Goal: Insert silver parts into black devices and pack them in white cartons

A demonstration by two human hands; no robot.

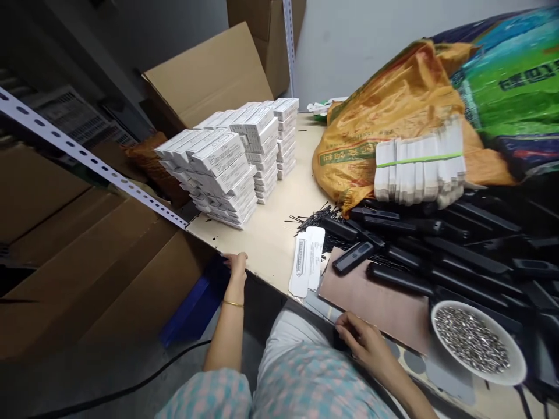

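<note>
My left hand [237, 265] is at the table's [266, 256] front edge, below the stacks of small white printed boxes [218, 154]. Most of its fingers are turned away and hidden, so whether it grips anything does not show. My right hand [360, 336] is low at the same edge, above my lap. Its thumb and forefinger are drawn together; what lies between them, if anything, is too small to make out. Beside it lies a flat brownish board [375, 297] with a black handheld device [353, 256] on its far end. Flat white printed cards [308, 259] lie between my hands.
A white bowl [519, 364] of small metal pieces stands at the right. Behind it are piled black devices [471, 256], a banded bundle of white cards [419, 174] and an orange sack [393, 105]. Cardboard boxes [126, 273] and a perforated metal post [87, 154] flank the left side.
</note>
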